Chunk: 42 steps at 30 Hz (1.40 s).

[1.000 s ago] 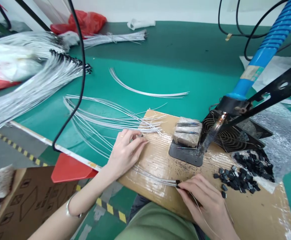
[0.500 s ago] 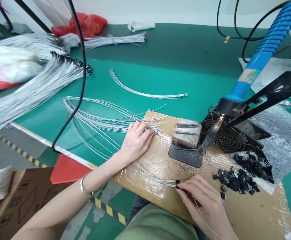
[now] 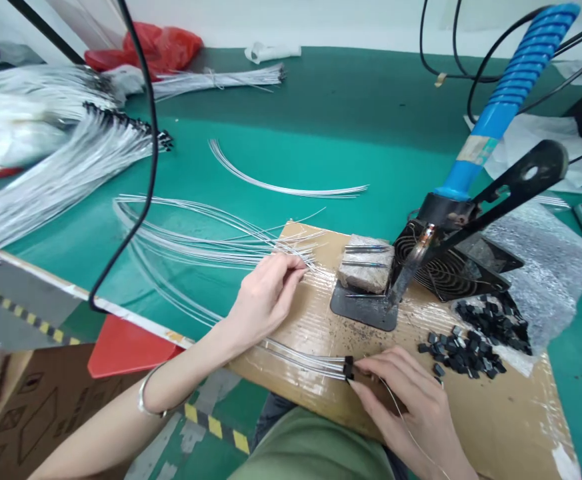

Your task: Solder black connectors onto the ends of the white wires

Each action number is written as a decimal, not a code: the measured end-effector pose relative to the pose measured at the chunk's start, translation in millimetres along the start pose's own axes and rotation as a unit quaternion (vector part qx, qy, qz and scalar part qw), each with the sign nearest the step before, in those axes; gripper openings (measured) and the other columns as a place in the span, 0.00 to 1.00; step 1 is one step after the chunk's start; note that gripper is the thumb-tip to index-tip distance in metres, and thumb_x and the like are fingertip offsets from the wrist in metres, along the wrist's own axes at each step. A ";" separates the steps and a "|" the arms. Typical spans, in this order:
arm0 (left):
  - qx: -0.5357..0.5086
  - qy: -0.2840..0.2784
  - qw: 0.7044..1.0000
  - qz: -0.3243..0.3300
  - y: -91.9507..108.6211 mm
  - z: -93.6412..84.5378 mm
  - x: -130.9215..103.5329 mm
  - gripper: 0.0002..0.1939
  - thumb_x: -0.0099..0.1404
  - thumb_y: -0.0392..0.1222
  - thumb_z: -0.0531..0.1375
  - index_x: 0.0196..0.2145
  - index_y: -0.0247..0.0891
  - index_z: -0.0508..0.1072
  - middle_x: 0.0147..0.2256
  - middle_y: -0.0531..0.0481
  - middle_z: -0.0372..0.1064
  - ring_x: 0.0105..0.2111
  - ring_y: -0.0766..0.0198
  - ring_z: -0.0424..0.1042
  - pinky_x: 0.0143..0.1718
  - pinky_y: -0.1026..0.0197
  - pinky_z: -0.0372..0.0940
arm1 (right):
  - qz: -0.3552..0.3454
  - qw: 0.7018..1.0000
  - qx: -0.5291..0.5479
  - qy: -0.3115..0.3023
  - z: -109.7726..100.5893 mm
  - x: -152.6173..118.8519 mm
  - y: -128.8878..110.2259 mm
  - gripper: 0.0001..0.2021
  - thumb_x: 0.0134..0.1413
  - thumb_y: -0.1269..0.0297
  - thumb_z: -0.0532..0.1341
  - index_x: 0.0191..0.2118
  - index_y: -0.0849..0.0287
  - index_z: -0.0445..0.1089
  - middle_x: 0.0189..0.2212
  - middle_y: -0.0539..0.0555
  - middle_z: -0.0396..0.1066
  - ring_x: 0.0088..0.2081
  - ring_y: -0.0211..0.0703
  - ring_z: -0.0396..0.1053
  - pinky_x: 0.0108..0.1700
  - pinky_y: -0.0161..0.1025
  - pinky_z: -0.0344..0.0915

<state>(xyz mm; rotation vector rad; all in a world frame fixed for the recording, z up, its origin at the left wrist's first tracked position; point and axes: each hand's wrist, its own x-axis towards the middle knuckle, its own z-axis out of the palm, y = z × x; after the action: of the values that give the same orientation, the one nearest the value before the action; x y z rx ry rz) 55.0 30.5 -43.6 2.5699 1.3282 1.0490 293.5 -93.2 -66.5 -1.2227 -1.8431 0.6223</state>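
My left hand (image 3: 269, 288) is closed in a pinch at the ends of the thin white wires (image 3: 195, 243), above the cardboard (image 3: 315, 313). What its fingertips hold is too small to make out. Near the cardboard's front edge, my right hand (image 3: 411, 400) has thumb and fingers at a small black connector (image 3: 349, 368), from which several white wires run left. A thin strand passes across the right palm. Loose black pieces (image 3: 463, 353) lie in a pile to the right of that hand.
A soldering iron with a blue handle (image 3: 515, 87) leans over a black fan (image 3: 435, 267). Beside it, a worn block (image 3: 365, 267) carries metal pins. A black cable (image 3: 151, 133) hangs at the left. Bundled wires (image 3: 71, 173) and a red stool (image 3: 125, 347) are farther left.
The wires at my right fingertips now end in a row at the black connector, which shows more fully. My left hand is pinched more tightly. The whole view has shifted slightly.
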 end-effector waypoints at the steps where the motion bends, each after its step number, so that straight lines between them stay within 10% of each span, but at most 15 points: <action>1: -0.013 -0.021 1.000 -0.003 4.4 -2.2 2.1 0.07 0.72 0.29 0.56 0.36 0.37 0.71 0.30 0.51 0.74 0.29 0.64 0.71 0.35 0.62 0.66 | 0.005 1.000 -0.003 0.011 -4.7 -3.5 0.8 0.06 0.64 0.71 0.65 0.46 0.57 0.74 0.35 0.54 0.79 0.36 0.45 0.76 0.40 0.41 0.74; 9: -0.297 -0.306 0.878 -0.216 26.4 -7.3 12.9 0.15 0.71 0.49 0.57 0.30 0.39 0.73 0.23 0.53 0.65 0.22 0.66 0.61 0.21 0.65 0.57 | 0.217 0.951 0.025 0.221 -47.6 -50.8 16.8 0.32 0.76 0.50 0.43 0.37 0.59 0.83 0.23 0.56 0.76 0.26 0.47 0.75 0.32 0.43 0.73; 16: -0.360 -0.321 0.828 -0.287 48.6 7.0 6.5 0.14 0.66 0.50 0.61 0.31 0.37 0.79 0.25 0.49 0.72 0.22 0.65 0.63 0.21 0.66 0.56 | 0.262 0.941 -0.104 0.188 -49.7 -43.7 14.2 0.06 0.61 0.60 0.68 0.36 0.57 0.80 0.26 0.50 0.74 0.23 0.38 0.68 0.25 0.35 0.68; 25: -0.366 -0.288 0.819 -0.337 65.0 13.4 8.3 0.14 0.60 0.49 0.64 0.28 0.35 0.79 0.23 0.50 0.70 0.21 0.68 0.60 0.23 0.65 0.53 | 0.320 0.928 -0.158 0.106 -40.2 -37.2 27.9 0.12 0.61 0.52 0.66 0.36 0.56 0.77 0.20 0.46 0.68 0.20 0.37 0.66 0.23 0.35 0.65; 35: -0.388 -0.271 0.812 -0.343 68.5 13.6 11.1 0.12 0.58 0.47 0.64 0.27 0.36 0.79 0.25 0.47 0.76 0.24 0.65 0.66 0.26 0.63 0.57 | 0.361 0.901 -0.031 0.237 -38.1 -29.7 16.5 0.12 0.52 0.54 0.72 0.37 0.56 0.80 0.29 0.53 0.81 0.29 0.43 0.79 0.36 0.38 0.78; 42: -0.383 -0.288 0.808 -0.342 71.0 11.2 12.9 0.13 0.60 0.49 0.62 0.28 0.35 0.78 0.23 0.50 0.71 0.22 0.67 0.59 0.24 0.63 0.50 | 0.355 0.901 0.068 0.239 -36.0 -20.1 11.9 0.07 0.51 0.58 0.72 0.32 0.57 0.82 0.23 0.52 0.77 0.21 0.37 0.73 0.25 0.31 0.72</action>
<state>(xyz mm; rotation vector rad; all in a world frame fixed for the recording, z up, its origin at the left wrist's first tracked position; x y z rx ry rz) 116.4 -1.6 -20.5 1.4296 1.1515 0.4410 333.7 -108.0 -63.2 -1.7709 -0.9055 0.7334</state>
